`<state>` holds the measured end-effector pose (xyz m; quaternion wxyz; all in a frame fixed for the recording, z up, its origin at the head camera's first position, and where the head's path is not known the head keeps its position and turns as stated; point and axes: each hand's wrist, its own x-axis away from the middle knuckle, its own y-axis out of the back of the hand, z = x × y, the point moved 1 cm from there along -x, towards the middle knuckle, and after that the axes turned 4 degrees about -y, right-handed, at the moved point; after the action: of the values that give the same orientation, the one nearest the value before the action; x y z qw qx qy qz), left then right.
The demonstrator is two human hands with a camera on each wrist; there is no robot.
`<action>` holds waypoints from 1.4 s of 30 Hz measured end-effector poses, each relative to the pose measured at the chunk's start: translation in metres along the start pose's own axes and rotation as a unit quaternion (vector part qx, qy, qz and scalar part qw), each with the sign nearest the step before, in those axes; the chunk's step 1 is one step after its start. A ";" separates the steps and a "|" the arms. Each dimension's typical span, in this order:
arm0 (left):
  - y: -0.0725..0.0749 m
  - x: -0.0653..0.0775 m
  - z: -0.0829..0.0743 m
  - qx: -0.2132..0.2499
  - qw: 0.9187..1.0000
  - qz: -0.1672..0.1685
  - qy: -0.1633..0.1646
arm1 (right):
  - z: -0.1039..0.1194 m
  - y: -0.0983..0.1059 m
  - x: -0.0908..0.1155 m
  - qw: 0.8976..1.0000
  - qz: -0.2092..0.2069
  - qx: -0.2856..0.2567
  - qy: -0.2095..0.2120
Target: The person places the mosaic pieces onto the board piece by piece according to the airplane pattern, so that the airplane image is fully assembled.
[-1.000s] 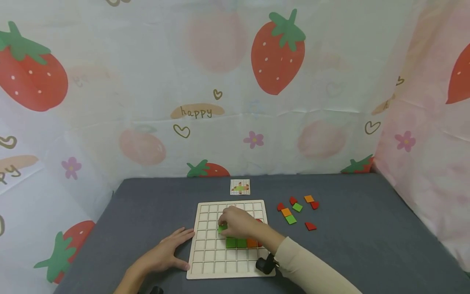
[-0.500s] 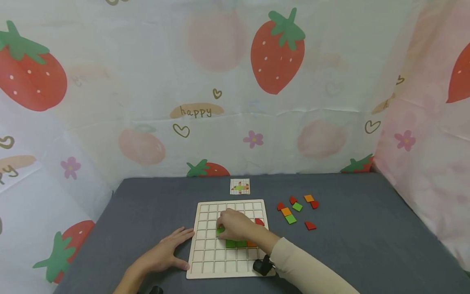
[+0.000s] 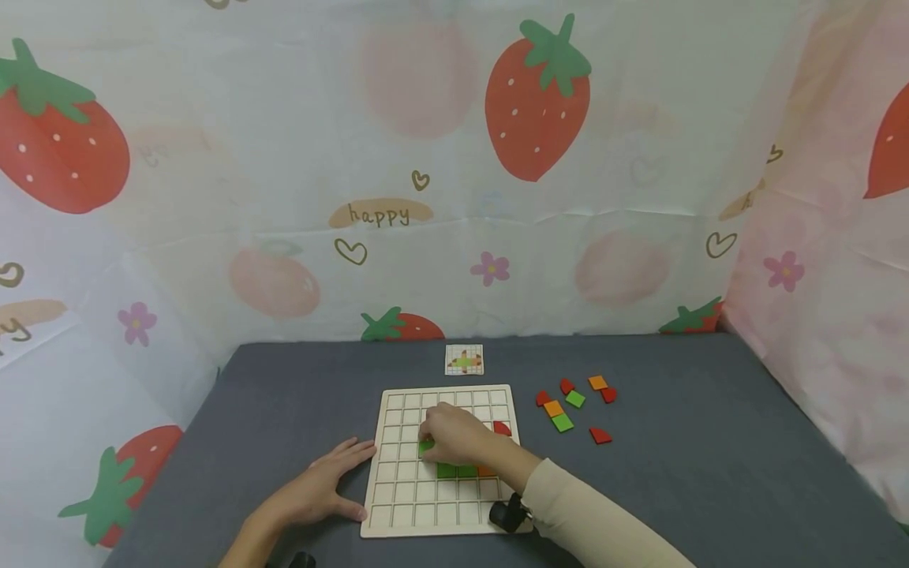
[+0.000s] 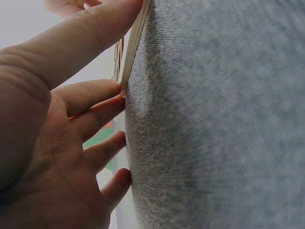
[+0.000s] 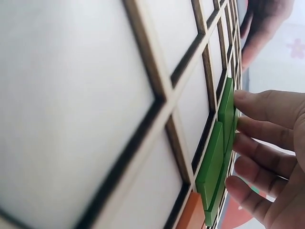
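A pale wooden grid board (image 3: 401,517) lies on the table. My left hand (image 3: 319,485) rests along its left edge, fingers spread and nearly straight; in the left wrist view the thumb (image 4: 90,33) touches the board's rim. Over the middle of the board, my right hand (image 3: 454,435) pinches a green square tile (image 3: 425,446) between thumb and fingers. More green tiles (image 3: 447,471) sit in cells just below that hand, beside a partly covered orange tile (image 3: 486,472). A red rounded tile (image 3: 501,428) lies at the board's right side. The right hand and wrist cover some cells.
Loose tiles lie right of the board: red (image 3: 600,435), orange (image 3: 598,383) and green (image 3: 562,424) ones among them. Behind the board is a small printed pattern card (image 3: 465,360). A strawberry-print curtain (image 3: 426,158) hangs behind the dark grey table (image 3: 298,394).
My right hand has shifted slightly left with the green tile, uncovering more of the red tile, then stayed nearly still. The left hand has kept its place.
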<state>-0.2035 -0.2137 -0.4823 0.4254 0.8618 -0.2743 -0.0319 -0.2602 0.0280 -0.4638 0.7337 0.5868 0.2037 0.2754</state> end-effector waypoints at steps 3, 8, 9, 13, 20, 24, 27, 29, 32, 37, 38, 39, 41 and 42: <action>0.001 0.000 0.000 0.002 1.000 -0.001 -0.005 | 0.001 0.001 0.000 1.000 -0.004 0.001 0.000; 0.001 0.001 0.000 0.002 1.000 -0.003 -0.013 | 0.001 0.000 -0.003 1.000 -0.006 -0.009 -0.006; 0.001 0.001 0.000 0.002 1.000 -0.003 -0.013 | 0.001 -0.001 -0.003 1.000 -0.007 -0.012 -0.007; 0.001 0.001 0.001 0.000 1.000 -0.005 -0.011 | 0.001 -0.003 -0.004 1.000 -0.007 -0.017 -0.004; 0.000 0.001 0.001 0.000 1.000 0.000 -0.009 | -0.008 -0.002 0.002 0.999 -0.004 -0.042 0.000; 0.000 0.001 0.000 0.004 1.000 -0.001 -0.006 | -0.019 0.003 0.008 0.996 -0.016 -0.091 -0.006; 0.000 0.001 0.000 0.004 1.000 -0.001 -0.004 | -0.028 0.008 0.014 0.993 -0.026 -0.112 -0.006; 0.000 0.001 0.000 0.003 1.000 -0.001 -0.006 | -0.034 0.012 0.018 0.992 -0.033 -0.118 -0.008; 0.000 0.001 0.000 0.002 1.000 -0.002 -0.008 | -0.044 0.018 0.026 0.991 -0.043 -0.124 -0.013; 0.001 0.001 -0.001 0.006 1.000 -0.001 -0.006 | -0.060 0.027 0.039 0.989 -0.053 -0.138 -0.029; 0.001 0.001 -0.001 0.007 1.000 0.000 -0.005 | -0.063 0.028 0.041 0.988 -0.056 -0.140 -0.034; 0.001 0.001 -0.001 0.011 1.000 0.001 -0.005 | -0.067 0.029 0.042 0.988 -0.061 -0.135 -0.039; 0.001 0.001 -0.001 0.018 1.000 0.002 -0.004 | -0.075 0.030 0.045 0.987 -0.070 -0.133 -0.053; 0.002 0.002 -0.001 0.021 1.000 0.002 -0.004 | -0.079 0.031 0.046 0.987 -0.073 -0.133 -0.059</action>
<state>-0.2026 -0.2144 -0.4802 0.4061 0.8699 -0.2785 -0.0285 -0.2787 0.1215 -0.4505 0.8343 0.4826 0.1637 0.2101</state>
